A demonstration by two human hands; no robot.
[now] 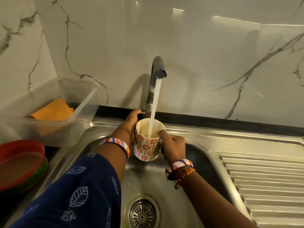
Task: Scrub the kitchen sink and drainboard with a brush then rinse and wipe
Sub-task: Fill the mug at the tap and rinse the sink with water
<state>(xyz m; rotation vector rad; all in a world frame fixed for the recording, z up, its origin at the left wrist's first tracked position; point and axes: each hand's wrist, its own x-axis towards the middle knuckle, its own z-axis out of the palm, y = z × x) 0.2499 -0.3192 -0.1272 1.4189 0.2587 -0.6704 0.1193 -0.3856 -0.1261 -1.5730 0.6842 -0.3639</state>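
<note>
White marble-look wall panels with grey veins (197, 46) rise behind a stainless steel sink (148, 181), which has a round slotted drain strainer (142, 214) low in its basin and a ribbed steel drainboard (266, 183) running off to its right. At the back edge stands a tall curved metal tap (156, 76), and a steady stream of water (154, 102) pours from its spout straight into a cream mug with a red flower pattern (145, 146) held over the basin. The right hand (172, 145) grips the mug by its side, its thumb hooked over the rim. The left hand (131, 124) reaches past the mug to the foot of the tap, fingers bent around the small lever there; a striped orange, purple and white bangle (118, 143) circles that wrist above a dark blue sleeve with white leaf print (79, 191). On the counter to the left sits a clear plastic tub (82, 102) with a folded orange cloth (52, 111) inside, and nearer the camera a stack of red and green bowls (21, 162).
</note>
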